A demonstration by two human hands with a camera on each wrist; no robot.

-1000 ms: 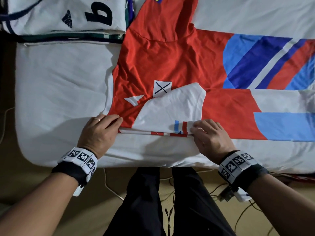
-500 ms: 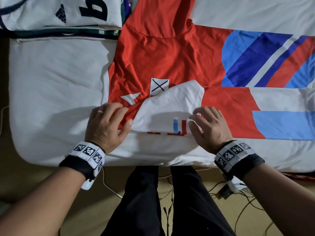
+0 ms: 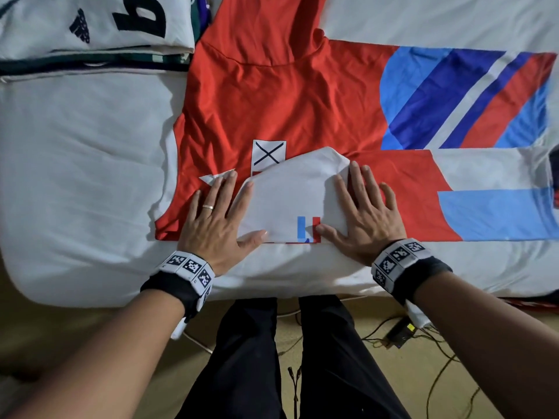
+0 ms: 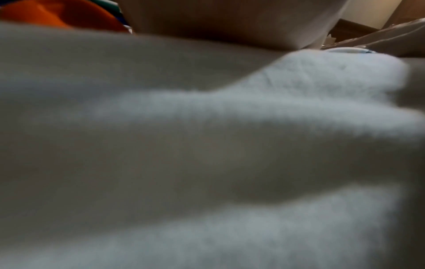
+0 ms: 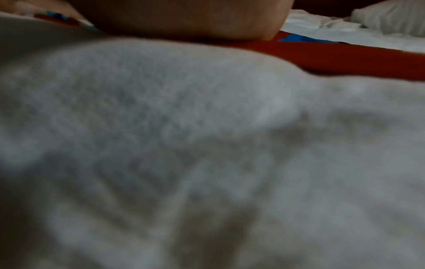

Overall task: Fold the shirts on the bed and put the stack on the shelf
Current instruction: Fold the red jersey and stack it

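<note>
- The red shirt (image 3: 272, 110) lies spread on the bed (image 3: 75, 164), its white sleeve (image 3: 290, 201) folded over at the near edge.
- The left hand (image 3: 214, 225) and right hand (image 3: 363, 219) press flat on it, fingers straight, grasping nothing.
- Folded shirts (image 3: 90, 28) are stacked at far left.

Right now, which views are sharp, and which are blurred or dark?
Head view: sharp and evenly lit, both hands flat on the red shirt. Left wrist view: blurred, dim, mostly white fabric. Right wrist view: also blurred and dark, with a red strip visible.
</note>
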